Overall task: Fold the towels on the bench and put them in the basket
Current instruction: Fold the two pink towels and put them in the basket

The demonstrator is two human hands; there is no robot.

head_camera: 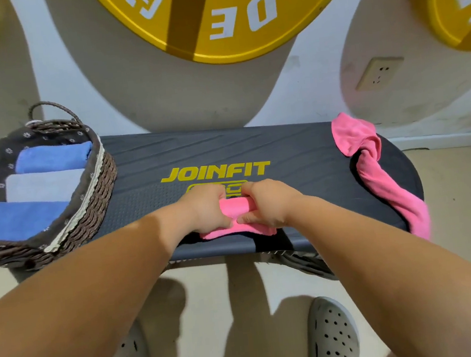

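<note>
A pink towel [236,207], partly rolled, lies near the front edge of the dark bench [146,170]. My left hand [205,207] grips its left end and my right hand [263,204] grips its right end, thumbs meeting over the flat part. A second pink towel [373,169] lies unfolded over the bench's right end and hangs off its edge. The woven basket [97,201] stands on the bench's left end. It holds two folded blue towels [52,158] and a grey one [43,185] between them.
The bench stands against a white wall with yellow weight plates [225,10] hanging above and a socket [378,73] at the right. My grey clogs [332,339] are on the floor before the bench.
</note>
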